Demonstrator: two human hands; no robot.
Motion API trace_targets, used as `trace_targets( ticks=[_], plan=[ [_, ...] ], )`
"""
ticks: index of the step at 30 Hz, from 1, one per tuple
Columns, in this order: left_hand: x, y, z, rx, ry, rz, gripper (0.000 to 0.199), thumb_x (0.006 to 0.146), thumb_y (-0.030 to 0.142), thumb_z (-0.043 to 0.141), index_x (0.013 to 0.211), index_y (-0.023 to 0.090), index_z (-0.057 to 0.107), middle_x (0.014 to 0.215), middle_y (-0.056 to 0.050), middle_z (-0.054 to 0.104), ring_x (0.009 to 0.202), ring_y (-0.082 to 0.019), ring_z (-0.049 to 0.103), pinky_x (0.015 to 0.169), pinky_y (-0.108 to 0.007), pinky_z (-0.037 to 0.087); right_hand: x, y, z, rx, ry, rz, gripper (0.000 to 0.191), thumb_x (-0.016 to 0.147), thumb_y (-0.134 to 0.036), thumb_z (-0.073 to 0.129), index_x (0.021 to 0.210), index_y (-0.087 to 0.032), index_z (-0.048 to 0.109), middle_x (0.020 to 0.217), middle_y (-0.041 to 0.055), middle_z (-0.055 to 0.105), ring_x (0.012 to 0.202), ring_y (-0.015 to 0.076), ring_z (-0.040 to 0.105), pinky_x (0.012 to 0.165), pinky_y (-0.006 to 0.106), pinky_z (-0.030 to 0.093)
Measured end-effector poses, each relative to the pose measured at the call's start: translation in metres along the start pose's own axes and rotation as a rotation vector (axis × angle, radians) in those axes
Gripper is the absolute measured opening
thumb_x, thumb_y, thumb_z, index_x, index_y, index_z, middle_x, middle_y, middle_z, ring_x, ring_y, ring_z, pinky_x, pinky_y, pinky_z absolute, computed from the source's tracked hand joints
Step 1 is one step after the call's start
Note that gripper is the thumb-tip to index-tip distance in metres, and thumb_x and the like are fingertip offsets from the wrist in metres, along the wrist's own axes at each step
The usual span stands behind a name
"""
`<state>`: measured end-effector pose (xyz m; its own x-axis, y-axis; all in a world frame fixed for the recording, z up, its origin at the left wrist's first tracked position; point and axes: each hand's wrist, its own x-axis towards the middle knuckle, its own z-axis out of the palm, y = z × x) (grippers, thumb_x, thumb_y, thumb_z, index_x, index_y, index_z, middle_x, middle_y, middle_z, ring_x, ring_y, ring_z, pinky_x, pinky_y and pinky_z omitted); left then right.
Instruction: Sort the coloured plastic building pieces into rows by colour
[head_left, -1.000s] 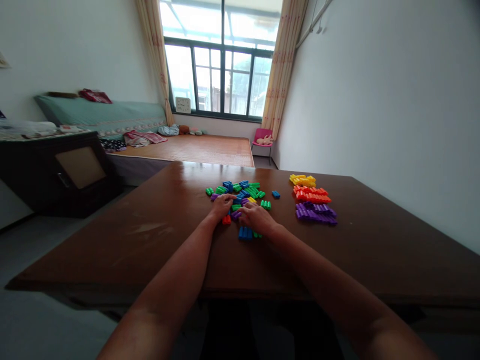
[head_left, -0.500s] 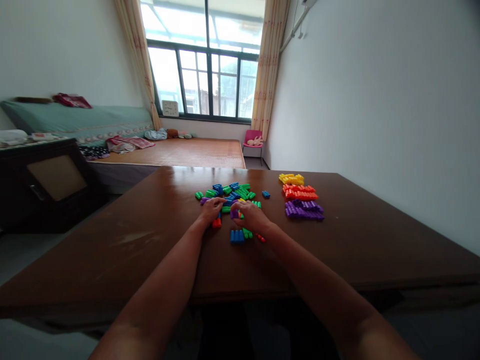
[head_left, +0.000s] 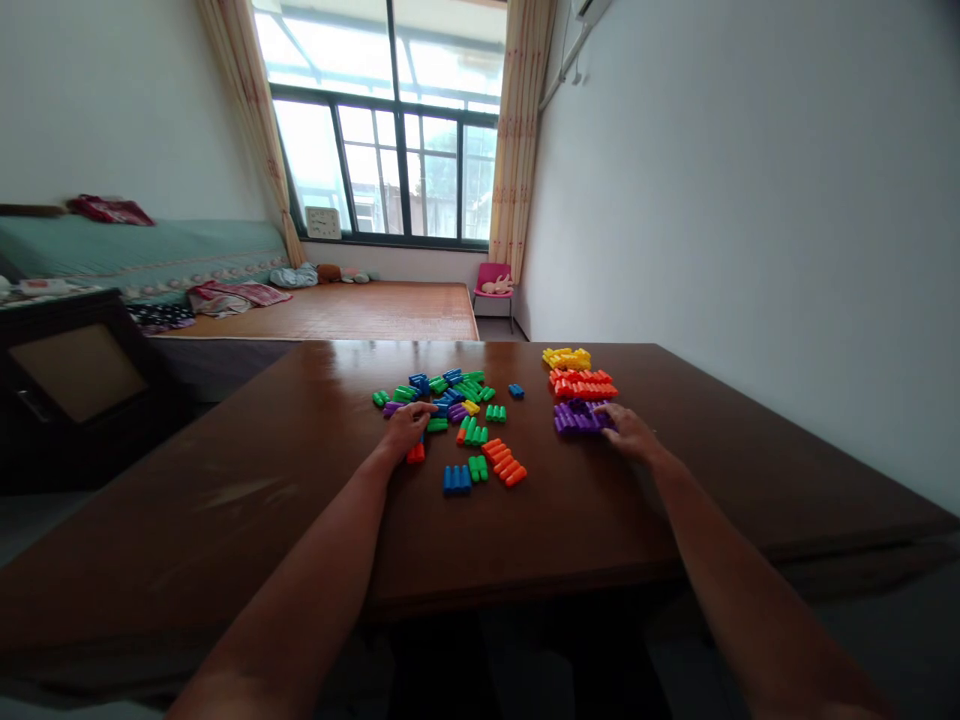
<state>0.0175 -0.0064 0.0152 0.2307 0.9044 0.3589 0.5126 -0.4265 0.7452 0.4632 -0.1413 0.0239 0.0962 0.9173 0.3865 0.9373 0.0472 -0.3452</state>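
Loose ribbed plastic pieces in blue, green, purple, orange and yellow lie in the middle of the brown table. My left hand rests at the left of this group, fingers drawn together beside a blue piece and over a red-orange piece; what its fingertips hold is hidden. On the right, my right hand has its fingers closed on a purple piece at the right end of the purple pile. Behind that pile are an orange pile and a yellow pile.
Nearest the table's front edge are a blue piece, a small green piece and an orange row. A small blue piece sits apart, left of the piles. Beyond are a bed and a pink chair.
My right hand has moved right with a purple piece, from the mixed pieces to the purple pile, uncovering the orange row. My left hand stays by the same pieces. The view has shifted slightly.
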Motion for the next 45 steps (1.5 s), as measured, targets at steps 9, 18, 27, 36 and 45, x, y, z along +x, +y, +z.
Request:
trace_targets(
  ticks=[9,18,27,36,45],
  plan=[
    [0.003,-0.007,0.006,-0.033,0.012,0.011,0.024,0.08,0.017,0.055,0.093,0.019,0.075,0.098,-0.004,0.075,0.092,-0.019,0.068,0.087,-0.03,0.054,0.013,-0.061,0.006,0.009,0.147,-0.093,0.036,0.08,-0.01,0.048,0.109,-0.019,0.066,0.111,0.01,0.068,0.105,0.0233,0.06,0.098,0.04,0.044],
    [0.0,-0.006,0.003,-0.105,0.097,0.0,0.026,0.081,0.014,0.053,0.096,0.015,0.074,0.098,-0.007,0.074,0.091,-0.019,0.068,0.085,-0.031,0.054,0.067,-0.21,0.079,0.032,-0.203,-0.427,0.029,0.087,-0.012,0.053,0.112,-0.018,0.067,0.115,0.0107,0.067,0.107,0.0211,0.059,0.096,0.034,0.043],
    [0.0,-0.005,0.005,-0.072,0.05,-0.004,0.029,0.08,0.011,0.053,0.096,0.018,0.076,0.091,-0.003,0.075,0.085,-0.017,0.068,0.085,-0.029,0.054,0.104,-0.237,0.108,-0.185,-0.377,-0.408,0.027,0.08,-0.024,0.068,0.106,-0.022,0.071,0.105,0.0095,0.069,0.093,0.0231,0.064,0.081,0.031,0.049],
    [0.0,-0.004,0.003,-0.045,0.023,0.011,0.029,0.079,0.011,0.052,0.096,0.017,0.076,0.088,-0.004,0.075,0.082,-0.017,0.068,0.08,-0.029,0.055,0.095,-0.238,0.095,-0.095,-0.298,-0.205,0.04,0.061,-0.027,0.082,0.095,-0.019,0.064,0.098,0.0052,0.066,0.081,0.0167,0.062,0.067,0.023,0.046],
    [0.002,-0.009,0.005,-0.061,0.016,0.022,0.026,0.08,0.019,0.053,0.095,0.018,0.074,0.098,-0.005,0.075,0.091,-0.019,0.069,0.084,-0.03,0.055,0.043,-0.129,0.036,0.567,0.136,0.031,0.03,0.076,-0.046,0.065,0.09,-0.019,0.062,0.085,0.0046,0.071,0.078,0.0185,0.066,0.071,0.031,0.052]
  ],
)
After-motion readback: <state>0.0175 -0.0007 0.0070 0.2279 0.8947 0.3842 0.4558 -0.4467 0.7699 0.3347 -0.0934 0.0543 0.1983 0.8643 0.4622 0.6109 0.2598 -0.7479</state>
